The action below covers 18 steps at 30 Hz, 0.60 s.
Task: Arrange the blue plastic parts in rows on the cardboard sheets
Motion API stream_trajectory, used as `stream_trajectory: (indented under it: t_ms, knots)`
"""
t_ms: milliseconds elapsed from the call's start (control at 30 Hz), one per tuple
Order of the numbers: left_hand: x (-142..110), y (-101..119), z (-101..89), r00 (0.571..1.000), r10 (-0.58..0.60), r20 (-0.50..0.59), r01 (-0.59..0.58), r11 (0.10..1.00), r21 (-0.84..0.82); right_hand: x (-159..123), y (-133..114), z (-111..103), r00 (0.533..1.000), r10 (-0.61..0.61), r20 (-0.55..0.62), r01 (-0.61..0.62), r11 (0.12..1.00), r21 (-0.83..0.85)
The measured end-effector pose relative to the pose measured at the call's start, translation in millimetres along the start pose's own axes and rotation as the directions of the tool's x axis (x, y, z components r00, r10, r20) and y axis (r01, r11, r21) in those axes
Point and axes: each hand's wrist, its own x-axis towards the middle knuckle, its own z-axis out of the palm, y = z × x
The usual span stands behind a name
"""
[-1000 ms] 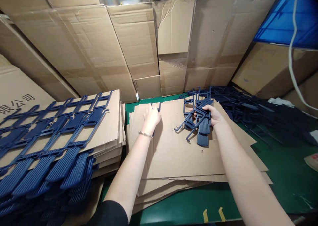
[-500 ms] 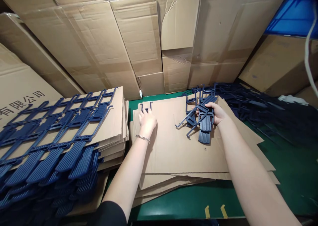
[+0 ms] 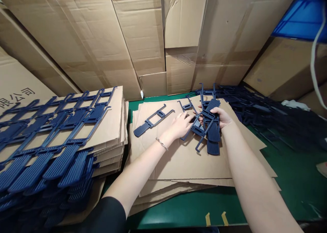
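My right hand (image 3: 221,117) is closed around a loose bunch of dark blue plastic frames (image 3: 213,134), each with a ribbed paddle end and two hooked prongs. The frames cross each other at several angles above the cardboard. My left hand (image 3: 182,124), wearing a chain bracelet, reaches in at the left side of this bunch. Its fingers are stretched out against the frames, and the fingertips are partly hidden. On the cardboard sheet (image 3: 163,161), to the left of that hand, one single blue frame (image 3: 153,121) lies flat and slanted, its paddle toward the lower left.
At left, a stack of cardboard sheets (image 3: 116,124) carries rows of the same frames (image 3: 61,161). A tangled heap of frames (image 3: 255,106) lies at the right on the green table (image 3: 176,209). Cardboard boxes (image 3: 138,31) form a wall behind. A white cable (image 3: 313,62) hangs at right.
My left hand has let go of a single frame, which now lies on the cardboard, and has moved right to the bunch. My right hand still holds the bunch in nearly the same place.
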Motion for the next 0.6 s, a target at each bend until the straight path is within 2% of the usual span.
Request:
stream_trajectory:
  t_ms: [100, 200, 267, 333, 400, 433, 500, 600]
  knots:
    - [1.0, 7.4, -2.5, 0.999, -0.013, 0.032, 0.013, 1.000, 0.017, -1.2, -0.8, -1.8, 0.999, -0.024, 0.023, 0.025, 1.000, -0.016]
    - [-2.5, 3.5, -14.9, 0.983, -0.180, 0.025, 0.179, 0.982, 0.059, -0.8, -2.0, -4.2, 0.999, -0.031, 0.031, 0.032, 0.999, -0.028]
    - [-6.4, -4.6, -25.3, 0.924, -0.378, 0.061, 0.372, 0.924, 0.091, 0.8, -2.3, -6.5, 0.999, -0.031, 0.029, 0.032, 0.999, -0.030]
    - [-10.4, -14.2, -34.4, 0.820, -0.550, 0.160, 0.537, 0.835, 0.118, 3.0, -1.8, -8.5, 0.999, -0.028, 0.024, 0.029, 0.999, -0.027]
    - [-13.6, -22.6, -40.1, 0.731, -0.629, 0.265, 0.620, 0.774, 0.125, 4.7, -0.8, -9.1, 1.000, -0.023, 0.018, 0.023, 1.000, -0.019]
    - [-14.6, -26.1, -41.4, 0.705, -0.644, 0.297, 0.641, 0.758, 0.124, 5.1, -0.3, -8.9, 1.000, -0.019, 0.014, 0.019, 1.000, -0.015]
    - [-15.1, -32.1, -41.2, 0.687, -0.666, 0.292, 0.662, 0.739, 0.127, 5.1, 0.4, -7.3, 1.000, -0.008, 0.003, 0.008, 1.000, -0.008]
    - [-13.1, -41.1, -35.6, 0.685, -0.701, 0.199, 0.687, 0.712, 0.142, 4.1, 0.3, -3.8, 1.000, 0.006, -0.009, -0.006, 1.000, 0.000]
